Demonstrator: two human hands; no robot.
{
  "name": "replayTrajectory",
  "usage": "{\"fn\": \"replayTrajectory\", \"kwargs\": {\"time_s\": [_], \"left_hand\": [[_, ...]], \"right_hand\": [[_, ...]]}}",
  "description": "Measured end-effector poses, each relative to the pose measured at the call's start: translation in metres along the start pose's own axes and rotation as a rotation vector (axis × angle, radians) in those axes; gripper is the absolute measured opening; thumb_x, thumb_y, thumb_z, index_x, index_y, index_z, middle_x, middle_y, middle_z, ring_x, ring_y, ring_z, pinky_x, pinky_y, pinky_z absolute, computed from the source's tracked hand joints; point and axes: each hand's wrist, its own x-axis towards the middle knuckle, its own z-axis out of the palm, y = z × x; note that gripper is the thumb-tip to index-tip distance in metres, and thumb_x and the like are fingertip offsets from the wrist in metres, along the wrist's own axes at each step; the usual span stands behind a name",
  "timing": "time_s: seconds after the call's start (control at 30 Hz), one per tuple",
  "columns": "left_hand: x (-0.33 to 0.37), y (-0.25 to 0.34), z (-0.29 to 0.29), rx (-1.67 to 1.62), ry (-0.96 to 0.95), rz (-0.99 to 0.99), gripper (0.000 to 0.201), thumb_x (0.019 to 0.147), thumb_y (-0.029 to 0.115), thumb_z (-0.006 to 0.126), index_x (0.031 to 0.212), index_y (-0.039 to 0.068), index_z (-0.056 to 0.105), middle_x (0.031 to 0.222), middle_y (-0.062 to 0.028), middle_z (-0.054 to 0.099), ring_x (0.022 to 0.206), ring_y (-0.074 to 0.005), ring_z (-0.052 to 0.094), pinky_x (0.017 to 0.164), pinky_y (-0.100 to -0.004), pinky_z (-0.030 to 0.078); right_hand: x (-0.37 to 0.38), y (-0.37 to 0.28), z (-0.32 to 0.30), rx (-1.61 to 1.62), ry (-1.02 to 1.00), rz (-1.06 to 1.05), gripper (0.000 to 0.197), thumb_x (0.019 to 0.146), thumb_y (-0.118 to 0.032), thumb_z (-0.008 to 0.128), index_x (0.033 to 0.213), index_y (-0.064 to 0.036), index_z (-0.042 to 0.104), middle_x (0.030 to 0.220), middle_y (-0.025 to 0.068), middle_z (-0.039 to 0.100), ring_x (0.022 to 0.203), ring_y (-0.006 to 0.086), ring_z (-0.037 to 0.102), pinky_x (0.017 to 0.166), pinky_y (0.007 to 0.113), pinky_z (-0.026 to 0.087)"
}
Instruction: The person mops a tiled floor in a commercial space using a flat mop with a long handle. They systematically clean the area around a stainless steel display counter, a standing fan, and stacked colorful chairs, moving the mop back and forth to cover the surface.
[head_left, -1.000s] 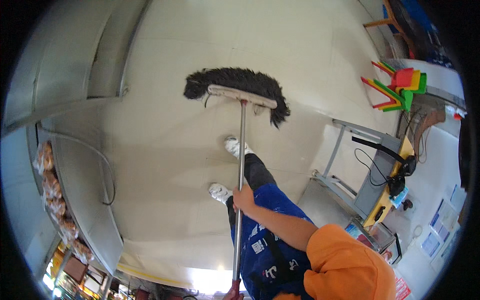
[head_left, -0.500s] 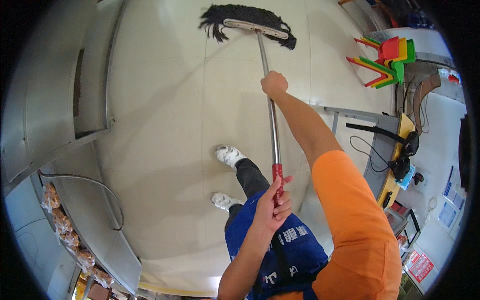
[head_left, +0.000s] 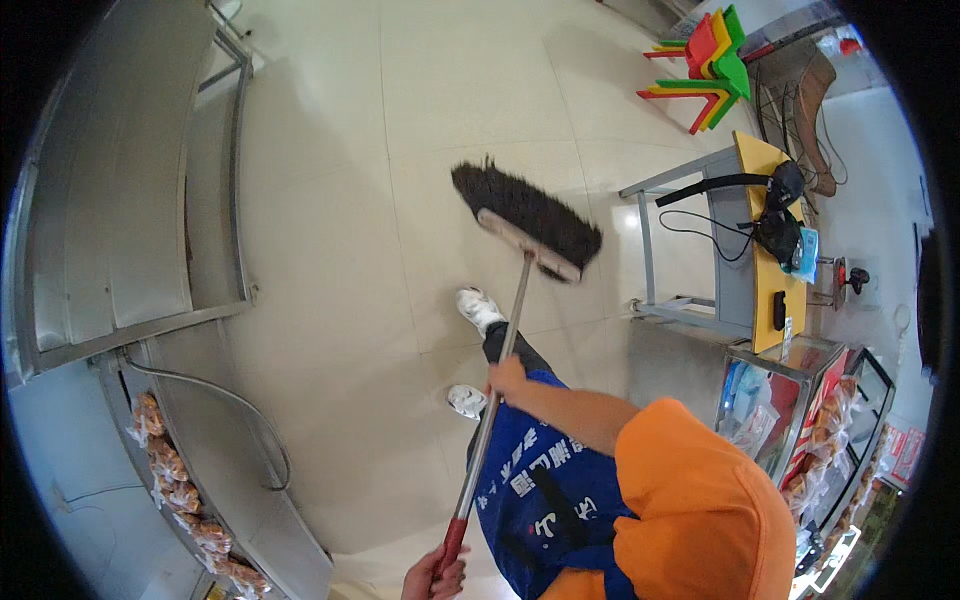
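As we stand on a pale tiled floor (head_left: pixel 320 300), our left grip (head_left: pixel 437 575) is curled around the red handle end (head_left: pixel 454 538) of a mop (head_left: pixel 516 315), close to the lower edge of view. Higher on the metal shaft (head_left: pixel 482 440), our right grip (head_left: pixel 507 378) is clenched about it in front of our blue apron (head_left: pixel 545 460), the arm emerging from an orange sleeve (head_left: pixel 690 480). Our white shoes (head_left: pixel 480 310) show to the left of the shaft. Just beyond them, the mop's dark, shaggy head (head_left: pixel 525 205) slants across the floor. To the right stands a yellow-topped desk (head_left: pixel 768 285) bearing a black strapped item (head_left: pixel 780 225) and a blue packet (head_left: pixel 808 255). Farther off, red, yellow and green plastic seats (head_left: pixel 733 75) are stacked together.
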Motion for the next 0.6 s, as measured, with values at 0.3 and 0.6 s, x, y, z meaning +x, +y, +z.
{"fn": "replayTrajectory", "kwargs": {"time_s": [0.3, 0.6], "left_hand": [[0.028, -0.082, 0.017, 0.106, 0.088, -0.117, 0.018, 0.097, 0.030, 0.057, 0.104, 0.014, 0.058, 0.057, 0.0079, 0.039, 0.044, -0.0046, 0.035, 0.040, -0.0211, 0.027], [0.200, -0.073, 0.204, -0.106, -0.154, -0.047, 0.023, 0.100, 0.026, 0.053, 0.105, 0.003, 0.054, 0.060, 0.0021, 0.038, 0.039, -0.0055, 0.028, 0.034, -0.0215, 0.020]], "right_hand": [[0.006, 0.056, -0.061, -1.343, -0.325, -0.628, 0.015, 0.075, -0.026, 0.064, 0.070, -0.0191, 0.077, 0.071, 0.0101, 0.070, 0.065, 0.0256, 0.069, 0.058, 0.043, 0.054], [0.190, -0.093, -0.253, -0.951, 0.032, -0.458, 0.015, 0.073, -0.020, 0.066, 0.062, -0.0104, 0.071, 0.060, 0.0104, 0.067, 0.060, 0.0252, 0.067, 0.058, 0.038, 0.054]]}}
